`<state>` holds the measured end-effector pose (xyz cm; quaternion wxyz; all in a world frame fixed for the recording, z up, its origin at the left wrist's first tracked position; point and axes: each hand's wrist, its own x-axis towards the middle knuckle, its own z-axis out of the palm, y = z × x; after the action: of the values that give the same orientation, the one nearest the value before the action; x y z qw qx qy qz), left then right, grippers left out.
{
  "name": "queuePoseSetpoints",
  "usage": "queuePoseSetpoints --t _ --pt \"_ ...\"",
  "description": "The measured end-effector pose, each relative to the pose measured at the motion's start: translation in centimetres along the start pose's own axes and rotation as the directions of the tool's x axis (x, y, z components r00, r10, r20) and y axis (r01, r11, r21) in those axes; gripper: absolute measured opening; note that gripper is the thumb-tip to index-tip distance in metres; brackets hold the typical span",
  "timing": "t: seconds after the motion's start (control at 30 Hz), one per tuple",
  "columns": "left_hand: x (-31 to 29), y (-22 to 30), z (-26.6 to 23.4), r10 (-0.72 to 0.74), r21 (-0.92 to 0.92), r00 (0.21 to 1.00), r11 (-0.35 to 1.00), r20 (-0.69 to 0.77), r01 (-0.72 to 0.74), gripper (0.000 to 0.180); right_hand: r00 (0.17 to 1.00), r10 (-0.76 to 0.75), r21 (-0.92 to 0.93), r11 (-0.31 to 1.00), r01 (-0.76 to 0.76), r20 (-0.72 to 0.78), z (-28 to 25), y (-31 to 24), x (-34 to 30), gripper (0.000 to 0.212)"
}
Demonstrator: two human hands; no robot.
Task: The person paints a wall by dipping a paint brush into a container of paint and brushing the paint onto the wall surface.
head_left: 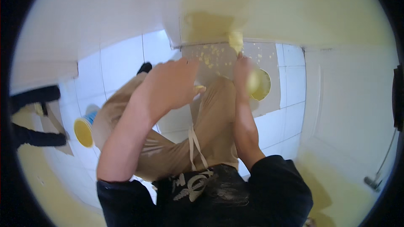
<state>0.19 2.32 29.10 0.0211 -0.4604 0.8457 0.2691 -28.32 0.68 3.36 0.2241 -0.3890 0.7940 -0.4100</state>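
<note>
My right hand [241, 73] is closed around a paintbrush whose broad yellow end [236, 40] meets the foot of the yellow wall. Beside that hand, a round yellow paint container [264, 85] stands on brown cardboard, partly covered by the hand and a pale blur. My left hand [174, 80] is raised over my bent leg, its back toward me. Its fingers are loosely bent and the thumb sticks out apart, with yellow on its tip; no held thing shows in it.
Yellow splashes spot the cardboard [214, 55] along the wall [286, 8]. A blue and yellow bucket [83, 133] stands on white floor tiles at left. Farther left are another person's dark-clad legs [38, 98]. A white door [345, 101] rises at right.
</note>
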Motion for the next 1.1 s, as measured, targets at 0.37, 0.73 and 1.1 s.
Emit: queuePoseSetpoints --t 0.37,0.73,1.1 --pt "1.7 1.7 -0.9 -0.058 0.023 0.978 0.998 0.202 0.055 0.062 0.981 -0.077 0.4 0.905 0.143 -0.176 -5.9 -16.4 -1.2 0.038" --pt "2.4 1.9 -1.3 -0.029 0.054 0.968 0.998 0.251 0.016 0.065 0.993 0.114 0.042 0.993 -0.114 0.023 0.8 -4.3 0.0 0.043" --pt "3.5 2.2 -0.2 0.03 0.062 0.965 0.997 0.26 -0.047 0.067 0.995 -0.095 0.104 0.99 0.098 -0.029 -9.3 -20.6 -0.2 0.05"
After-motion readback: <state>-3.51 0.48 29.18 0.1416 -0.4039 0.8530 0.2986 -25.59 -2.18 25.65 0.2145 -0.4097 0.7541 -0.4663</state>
